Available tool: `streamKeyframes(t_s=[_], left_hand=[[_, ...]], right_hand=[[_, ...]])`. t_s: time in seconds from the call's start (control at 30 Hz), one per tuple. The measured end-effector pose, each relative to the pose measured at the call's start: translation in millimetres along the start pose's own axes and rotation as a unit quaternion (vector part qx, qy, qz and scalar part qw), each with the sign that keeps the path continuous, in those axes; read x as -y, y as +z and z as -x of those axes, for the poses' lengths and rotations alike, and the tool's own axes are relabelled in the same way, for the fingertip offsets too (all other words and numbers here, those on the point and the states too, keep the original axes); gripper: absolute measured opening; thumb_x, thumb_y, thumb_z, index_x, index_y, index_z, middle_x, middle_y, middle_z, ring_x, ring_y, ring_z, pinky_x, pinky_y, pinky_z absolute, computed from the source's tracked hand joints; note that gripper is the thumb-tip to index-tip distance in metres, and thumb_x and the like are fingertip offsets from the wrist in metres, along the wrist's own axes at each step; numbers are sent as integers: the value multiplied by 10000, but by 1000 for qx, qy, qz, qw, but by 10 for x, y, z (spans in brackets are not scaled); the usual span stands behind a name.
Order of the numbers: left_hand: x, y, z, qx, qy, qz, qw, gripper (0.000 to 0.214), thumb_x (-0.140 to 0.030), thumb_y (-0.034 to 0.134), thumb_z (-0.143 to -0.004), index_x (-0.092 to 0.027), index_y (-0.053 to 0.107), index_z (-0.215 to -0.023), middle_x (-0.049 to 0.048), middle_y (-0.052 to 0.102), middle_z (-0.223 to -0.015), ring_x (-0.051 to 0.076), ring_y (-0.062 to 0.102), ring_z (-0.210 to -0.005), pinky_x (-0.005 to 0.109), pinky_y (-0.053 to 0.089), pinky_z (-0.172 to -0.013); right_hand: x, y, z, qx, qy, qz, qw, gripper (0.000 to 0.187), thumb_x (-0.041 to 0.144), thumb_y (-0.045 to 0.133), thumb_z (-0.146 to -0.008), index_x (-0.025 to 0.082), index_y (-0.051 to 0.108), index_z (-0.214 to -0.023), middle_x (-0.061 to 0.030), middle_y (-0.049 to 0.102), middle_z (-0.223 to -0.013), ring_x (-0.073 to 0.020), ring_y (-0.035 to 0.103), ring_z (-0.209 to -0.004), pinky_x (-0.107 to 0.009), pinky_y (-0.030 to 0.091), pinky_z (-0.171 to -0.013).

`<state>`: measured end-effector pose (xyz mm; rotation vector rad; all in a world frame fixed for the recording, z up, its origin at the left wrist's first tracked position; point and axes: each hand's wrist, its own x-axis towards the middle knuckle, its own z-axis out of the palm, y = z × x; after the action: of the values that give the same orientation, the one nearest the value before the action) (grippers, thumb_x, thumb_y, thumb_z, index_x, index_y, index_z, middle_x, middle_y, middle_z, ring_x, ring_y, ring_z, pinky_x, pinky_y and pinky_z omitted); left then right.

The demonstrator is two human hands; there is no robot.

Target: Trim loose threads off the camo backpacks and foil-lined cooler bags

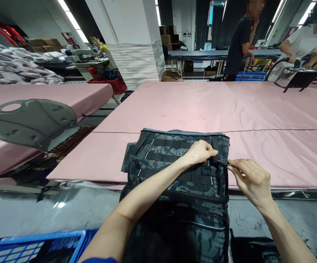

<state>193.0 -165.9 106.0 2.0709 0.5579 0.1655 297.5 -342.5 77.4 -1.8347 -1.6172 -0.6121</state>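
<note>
A dark camouflage backpack (180,179) with rows of black webbing leans against the front edge of the pink-covered table (174,106), its upper end resting on top. My left hand (200,151) reaches across the front panel, fingers closed in a pinch on the fabric near the upper right corner. Just right of it, my right hand (253,179) pinches a small dark piece at the bag's right edge, perhaps a zipper pull; its exact form is too small to tell. Both hands are close together. The bag's lower end runs out of view.
A blue plastic crate (67,241) stands at lower left, and another dark bag (254,248) lies at lower right. A grey molded board (32,122) sits on the left table. Across the table are co-workers (237,44) and a black folding frame (301,77).
</note>
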Motion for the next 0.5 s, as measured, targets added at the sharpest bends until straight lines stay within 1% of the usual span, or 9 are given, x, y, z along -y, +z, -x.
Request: streamKeyframes(t_s=[0.1,0.23,0.27,0.3,0.33,0.37,0.43,0.47,0.5], left_hand=[[13,7,-19,1,0,9,1000,348,-378,536,-729,-169,457,-463,-49,392,-407,106,476,-410,232,334,-499],[33,6,-46,-3,0,6,1000,348,-375,545,-730,-162,472,-464,-51,392,-395,101,473,-403,224,342,-500],[48,4,-38,-1,0,6,1000,349,-378,539,-740,-158,490,-474,-50,397,-392,102,476,-408,222,349,-506],[70,2,-18,3,5,4,1000,350,-385,524,-761,-153,521,-498,-44,416,-398,105,485,-423,220,360,-515],[97,4,14,-1,15,-2,1000,351,-392,503,-786,-148,561,-542,-34,457,-426,109,505,-453,219,373,-530],[128,12,58,-24,29,-15,999,343,-399,487,-810,-144,602,-611,-17,516,-486,117,533,-506,220,388,-554],[191,55,167,-118,77,-74,987,307,-415,499,-831,-145,646,-824,30,620,-708,142,583,-671,231,420,-628],[217,90,221,-164,114,-119,973,311,-425,529,-823,-153,633,-934,54,632,-834,159,589,-767,246,430,-680],[237,132,266,-193,158,-170,953,344,-429,563,-808,-165,604,-1024,73,621,-940,177,580,-852,268,432,-733]], right_hand=[[-8,-7,15,4,32,-51,998,96,210,578,-832,187,614,-917,-35,678,-822,-138,610,-726,-243,439,-640],[2,38,-4,25,20,-10,999,102,240,566,-838,188,632,-895,-42,683,-814,-157,618,-751,-270,446,-683],[-9,54,1,26,33,-19,999,102,252,566,-836,189,640,-867,-41,681,-798,-158,618,-742,-274,449,-682],[-29,69,14,21,65,-47,997,113,272,565,-834,191,643,-841,-37,675,-769,-154,614,-703,-274,456,-656],[-58,85,37,13,119,-93,988,134,300,567,-830,191,644,-830,-31,662,-728,-145,597,-632,-270,461,-600],[-90,101,66,-3,189,-152,970,161,332,573,-821,187,641,-833,-21,643,-688,-129,561,-547,-262,454,-526],[-147,138,125,-48,328,-269,904,237,392,604,-781,177,635,-873,-6,611,-669,-98,481,-451,-240,420,-407],[-159,161,145,-63,377,-313,869,289,412,629,-750,174,632,-914,-2,600,-684,-90,464,-452,-229,409,-378],[-157,188,153,-63,408,-347,842,351,422,655,-717,175,628,-965,1,590,-706,-89,464,-474,-219,407,-367]])
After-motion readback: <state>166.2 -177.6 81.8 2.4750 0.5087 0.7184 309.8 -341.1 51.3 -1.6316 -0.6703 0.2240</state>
